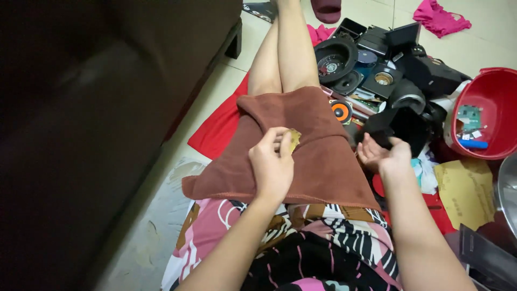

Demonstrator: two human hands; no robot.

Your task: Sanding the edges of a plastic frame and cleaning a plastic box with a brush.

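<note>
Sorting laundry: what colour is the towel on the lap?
Brown towel, seen in the head view.

light: even, soft on my lap | shadow: deep left of towel (301,145), sofa (81,134) nearly black | blur: slight | edges: bowed

Soft, matt brown terry towel (318,156); glossy red plastic basin (493,102); rough tan sandpaper sheet (466,191); smooth pale floor tiles (484,48); matt black plastic speaker parts (336,59).

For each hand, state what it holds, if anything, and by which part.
Left hand pinches a small yellowish piece by its lower edge; right hand holds nothing.
</note>
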